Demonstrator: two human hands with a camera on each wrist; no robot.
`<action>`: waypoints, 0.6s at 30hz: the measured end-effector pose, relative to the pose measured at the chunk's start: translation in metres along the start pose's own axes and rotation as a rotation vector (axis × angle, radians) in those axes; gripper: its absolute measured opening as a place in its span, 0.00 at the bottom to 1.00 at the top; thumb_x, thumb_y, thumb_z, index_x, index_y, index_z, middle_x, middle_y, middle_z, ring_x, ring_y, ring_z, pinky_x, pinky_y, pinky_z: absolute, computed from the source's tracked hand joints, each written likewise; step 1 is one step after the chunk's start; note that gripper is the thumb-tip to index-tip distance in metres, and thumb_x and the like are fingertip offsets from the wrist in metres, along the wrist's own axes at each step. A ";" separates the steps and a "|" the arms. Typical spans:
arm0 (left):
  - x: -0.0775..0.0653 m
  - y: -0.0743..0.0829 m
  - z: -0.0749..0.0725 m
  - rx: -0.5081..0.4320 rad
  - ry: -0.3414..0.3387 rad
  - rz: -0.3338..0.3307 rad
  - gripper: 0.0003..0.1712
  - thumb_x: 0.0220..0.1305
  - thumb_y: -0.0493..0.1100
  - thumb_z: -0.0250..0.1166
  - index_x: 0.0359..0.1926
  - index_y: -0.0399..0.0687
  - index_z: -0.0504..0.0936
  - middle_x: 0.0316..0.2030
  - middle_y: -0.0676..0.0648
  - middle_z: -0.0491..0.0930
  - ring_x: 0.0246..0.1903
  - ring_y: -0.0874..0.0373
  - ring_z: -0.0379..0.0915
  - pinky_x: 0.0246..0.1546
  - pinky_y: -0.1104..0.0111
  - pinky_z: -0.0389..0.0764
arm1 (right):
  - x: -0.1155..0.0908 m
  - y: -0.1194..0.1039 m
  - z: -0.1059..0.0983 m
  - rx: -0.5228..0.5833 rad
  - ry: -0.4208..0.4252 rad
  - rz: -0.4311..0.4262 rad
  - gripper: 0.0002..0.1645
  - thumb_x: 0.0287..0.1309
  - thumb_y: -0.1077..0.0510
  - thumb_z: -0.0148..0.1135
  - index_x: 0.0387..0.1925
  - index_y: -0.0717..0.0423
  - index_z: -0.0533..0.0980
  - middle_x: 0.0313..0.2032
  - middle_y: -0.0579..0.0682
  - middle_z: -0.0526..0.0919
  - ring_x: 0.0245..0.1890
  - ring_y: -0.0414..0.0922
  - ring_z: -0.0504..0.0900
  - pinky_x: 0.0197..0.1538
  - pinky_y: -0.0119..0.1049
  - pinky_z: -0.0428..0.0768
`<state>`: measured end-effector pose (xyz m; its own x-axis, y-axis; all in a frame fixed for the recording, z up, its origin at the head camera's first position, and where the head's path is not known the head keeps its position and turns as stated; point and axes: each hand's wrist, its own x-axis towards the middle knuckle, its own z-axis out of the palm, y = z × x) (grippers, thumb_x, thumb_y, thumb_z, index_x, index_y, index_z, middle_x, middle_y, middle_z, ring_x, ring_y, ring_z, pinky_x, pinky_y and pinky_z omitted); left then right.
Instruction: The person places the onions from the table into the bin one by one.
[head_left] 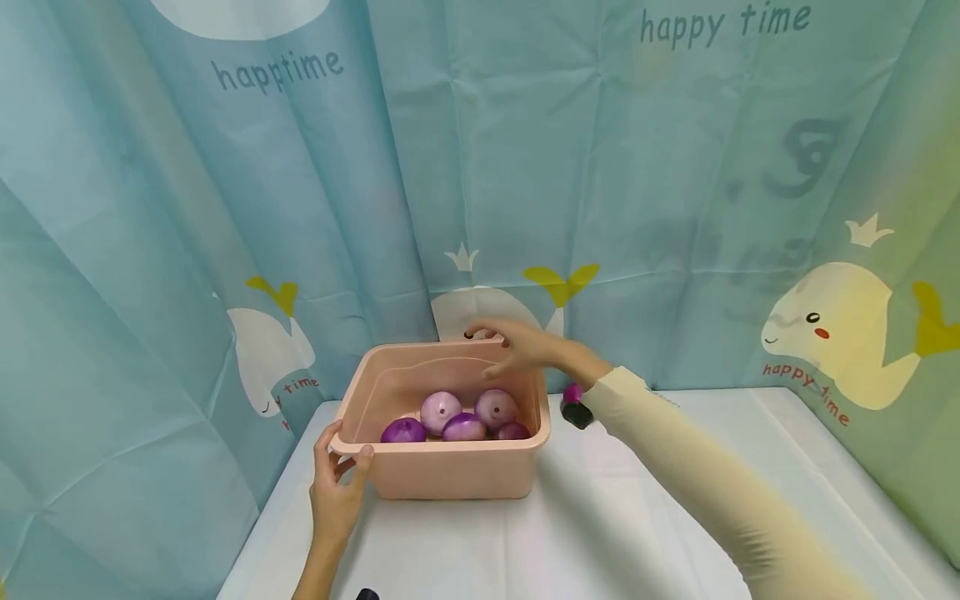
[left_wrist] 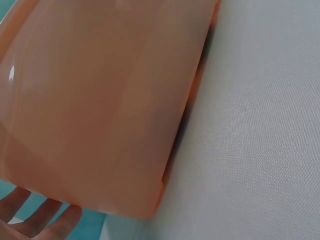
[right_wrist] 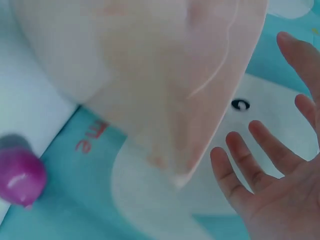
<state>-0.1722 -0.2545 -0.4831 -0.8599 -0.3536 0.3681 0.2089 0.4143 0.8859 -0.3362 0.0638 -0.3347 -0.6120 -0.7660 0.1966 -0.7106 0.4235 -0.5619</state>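
A pink plastic bin (head_left: pixel 453 471) stands on the white table with several purple onions (head_left: pixel 440 412) inside it. My left hand (head_left: pixel 335 492) grips the bin's front left corner, thumb at the front rim and fingers at the side. Part of that hand's fingers (left_wrist: pixel 60 222) shows beside the bin wall in the left wrist view. Over the bin's back right rim is my right hand (head_left: pixel 517 343), its fingers spread and holding nothing. In the right wrist view its fingers (right_wrist: pixel 240 152) are apart from the bin wall (right_wrist: pixel 150 75).
Another purple onion (right_wrist: pixel 22 175) lies on the table to the right of the bin, partly behind the right sleeve in the head view. A small black object (head_left: pixel 577 414) shows just in front of it. Behind the table hangs a blue curtain (head_left: pixel 637 167) with whale prints.
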 end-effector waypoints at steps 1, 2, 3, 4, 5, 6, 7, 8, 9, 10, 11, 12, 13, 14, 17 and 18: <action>0.000 0.000 0.001 0.001 0.004 -0.001 0.37 0.73 0.47 0.65 0.77 0.59 0.59 0.73 0.40 0.65 0.54 0.54 0.76 0.41 0.85 0.76 | -0.005 0.003 -0.002 -0.003 0.014 0.002 0.42 0.55 0.57 0.78 0.69 0.59 0.68 0.66 0.60 0.74 0.65 0.61 0.73 0.64 0.59 0.75; 0.000 -0.001 0.001 0.004 0.008 -0.002 0.37 0.72 0.47 0.65 0.77 0.60 0.60 0.72 0.40 0.66 0.53 0.59 0.76 0.40 0.85 0.77 | -0.011 0.006 -0.005 -0.010 0.029 0.006 0.42 0.55 0.57 0.78 0.68 0.58 0.69 0.66 0.60 0.74 0.65 0.61 0.73 0.63 0.58 0.76; -0.001 -0.001 0.001 0.007 0.013 -0.002 0.37 0.72 0.47 0.65 0.77 0.60 0.60 0.72 0.40 0.67 0.51 0.63 0.75 0.39 0.85 0.77 | -0.017 0.008 -0.007 -0.012 0.043 0.019 0.41 0.56 0.57 0.77 0.68 0.58 0.69 0.65 0.59 0.75 0.64 0.61 0.74 0.63 0.58 0.76; -0.001 -0.002 0.001 0.011 0.020 -0.001 0.37 0.72 0.47 0.65 0.77 0.60 0.61 0.71 0.39 0.68 0.49 0.68 0.74 0.38 0.84 0.78 | -0.022 0.010 -0.009 -0.013 0.055 0.036 0.41 0.56 0.57 0.77 0.68 0.57 0.70 0.65 0.60 0.75 0.63 0.62 0.75 0.63 0.58 0.76; -0.001 -0.002 0.001 0.013 0.024 0.002 0.37 0.72 0.47 0.65 0.77 0.60 0.61 0.71 0.39 0.69 0.47 0.72 0.72 0.38 0.84 0.78 | -0.028 0.012 -0.010 -0.016 0.069 0.055 0.40 0.56 0.57 0.77 0.68 0.58 0.70 0.64 0.60 0.76 0.61 0.62 0.76 0.62 0.59 0.77; -0.001 -0.003 0.001 0.016 0.028 0.004 0.37 0.72 0.47 0.65 0.77 0.60 0.61 0.70 0.38 0.69 0.47 0.74 0.72 0.38 0.84 0.78 | -0.033 0.013 -0.012 -0.020 0.081 0.072 0.41 0.56 0.57 0.77 0.68 0.57 0.70 0.63 0.61 0.76 0.60 0.62 0.77 0.61 0.59 0.77; -0.001 -0.003 0.001 0.018 0.032 0.006 0.37 0.72 0.47 0.65 0.77 0.60 0.61 0.70 0.38 0.69 0.46 0.75 0.71 0.37 0.85 0.78 | -0.039 0.015 -0.013 -0.024 0.092 0.083 0.41 0.55 0.58 0.77 0.68 0.57 0.71 0.63 0.61 0.77 0.58 0.63 0.78 0.60 0.60 0.78; -0.001 -0.003 0.001 0.020 0.036 0.010 0.37 0.72 0.47 0.65 0.76 0.59 0.61 0.70 0.38 0.69 0.46 0.76 0.71 0.37 0.85 0.77 | -0.045 0.017 -0.015 -0.028 0.102 0.089 0.41 0.55 0.58 0.78 0.68 0.56 0.71 0.62 0.62 0.78 0.57 0.63 0.79 0.59 0.60 0.78; -0.001 -0.004 0.002 0.019 0.040 0.015 0.37 0.72 0.46 0.65 0.76 0.58 0.61 0.70 0.37 0.69 0.46 0.77 0.71 0.37 0.85 0.77 | -0.050 0.019 -0.016 -0.032 0.113 0.096 0.41 0.54 0.57 0.78 0.68 0.56 0.71 0.61 0.62 0.78 0.56 0.63 0.79 0.58 0.60 0.79; -0.001 -0.004 0.002 0.018 0.044 0.019 0.37 0.71 0.46 0.65 0.76 0.58 0.62 0.70 0.37 0.69 0.46 0.77 0.71 0.38 0.85 0.77 | -0.056 0.022 -0.017 -0.039 0.125 0.093 0.41 0.54 0.57 0.79 0.68 0.56 0.71 0.61 0.62 0.79 0.55 0.62 0.80 0.57 0.60 0.80; -0.002 -0.004 0.003 0.019 0.047 0.024 0.37 0.71 0.45 0.66 0.76 0.57 0.62 0.70 0.38 0.69 0.46 0.77 0.71 0.38 0.85 0.77 | -0.061 0.025 -0.017 -0.048 0.135 0.088 0.41 0.53 0.57 0.79 0.68 0.57 0.71 0.61 0.61 0.79 0.56 0.62 0.80 0.56 0.58 0.80; -0.001 -0.005 0.003 0.020 0.053 0.027 0.37 0.71 0.45 0.66 0.76 0.57 0.62 0.70 0.38 0.70 0.46 0.77 0.72 0.38 0.85 0.77 | -0.065 0.028 -0.018 -0.054 0.146 0.080 0.41 0.53 0.56 0.79 0.67 0.57 0.71 0.61 0.60 0.79 0.56 0.61 0.79 0.56 0.57 0.81; -0.001 -0.005 0.003 0.017 0.057 0.031 0.37 0.71 0.44 0.66 0.76 0.57 0.62 0.69 0.38 0.70 0.46 0.76 0.72 0.37 0.85 0.78 | -0.070 0.031 -0.019 -0.058 0.157 0.074 0.41 0.53 0.56 0.79 0.67 0.58 0.72 0.61 0.60 0.79 0.56 0.61 0.79 0.56 0.56 0.81; -0.001 -0.005 0.004 0.015 0.058 0.036 0.37 0.70 0.44 0.66 0.76 0.56 0.63 0.69 0.38 0.70 0.46 0.76 0.73 0.37 0.84 0.78 | -0.074 0.033 -0.020 -0.062 0.169 0.071 0.41 0.53 0.56 0.79 0.67 0.58 0.72 0.61 0.60 0.79 0.56 0.61 0.79 0.55 0.55 0.82; -0.001 -0.004 0.004 0.010 0.062 0.047 0.36 0.70 0.43 0.66 0.75 0.57 0.63 0.69 0.37 0.71 0.45 0.73 0.73 0.37 0.84 0.78 | -0.086 0.040 -0.021 -0.066 0.190 0.078 0.40 0.53 0.55 0.79 0.66 0.57 0.72 0.60 0.60 0.79 0.55 0.60 0.80 0.53 0.54 0.83; 0.000 -0.003 0.005 0.008 0.063 0.051 0.36 0.70 0.43 0.66 0.75 0.57 0.63 0.68 0.37 0.71 0.45 0.72 0.73 0.36 0.84 0.78 | -0.089 0.041 -0.021 -0.063 0.191 0.084 0.40 0.54 0.54 0.79 0.66 0.57 0.72 0.60 0.60 0.79 0.54 0.60 0.80 0.53 0.54 0.83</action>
<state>-0.1750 -0.2518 -0.4875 -0.8174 -0.3836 0.4298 0.2475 0.4398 0.8633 -0.3183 0.1600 -0.3585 -0.7206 -0.6236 0.3032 -0.6707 0.5162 -0.5326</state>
